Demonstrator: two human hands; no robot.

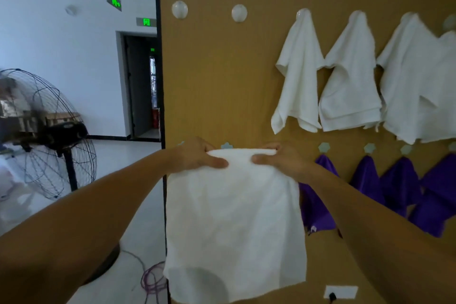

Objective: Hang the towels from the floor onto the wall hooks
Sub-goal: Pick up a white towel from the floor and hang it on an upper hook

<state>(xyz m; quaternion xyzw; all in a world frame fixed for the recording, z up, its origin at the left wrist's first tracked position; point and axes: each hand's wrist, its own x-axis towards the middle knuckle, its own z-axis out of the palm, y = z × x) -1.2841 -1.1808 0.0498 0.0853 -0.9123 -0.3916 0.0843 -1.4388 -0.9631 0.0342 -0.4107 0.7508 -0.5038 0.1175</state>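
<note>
Far to the left of your fingers a pedestal fan (pixel 47 131) stands on the pale floor (pixel 118 153). Nearer, a dark doorway (pixel 140 86) opens under a green lit sign (pixel 146 22). Below and left of your fingers, a purple cable (pixel 153 279) lies looped on the floor by the edge of the brown wall panel (pixel 222 81). Your left hand (pixel 197 155) grips the top left corner of the white towel (pixel 234 224), with the thumb laid across the front of the cloth and the other fingers (pixel 204 147) curled over the top edge. The towel hangs straight down from your fingers, spread flat between both hands, in front of the panel and clear of the floor. High above your fingers, two round hooks (pixel 179 9) sit bare on the panel, well apart from the towel. Your right hand (pixel 283 159) grips the top right corner the same way, thumb in front and fingers folded over the back. Up and to the right of your fingers, the hung white towels (pixel 350 81) drape side by side from the upper row of hooks. Level with your fingers and further right runs a row of flower-shaped hooks (pixel 369 148), with purple towels (pixel 399 180) hanging from them. The nearest purple towel is partly hidden behind your right forearm. Low down to the right, a white socket (pixel 340 292) sits on the panel.
</note>
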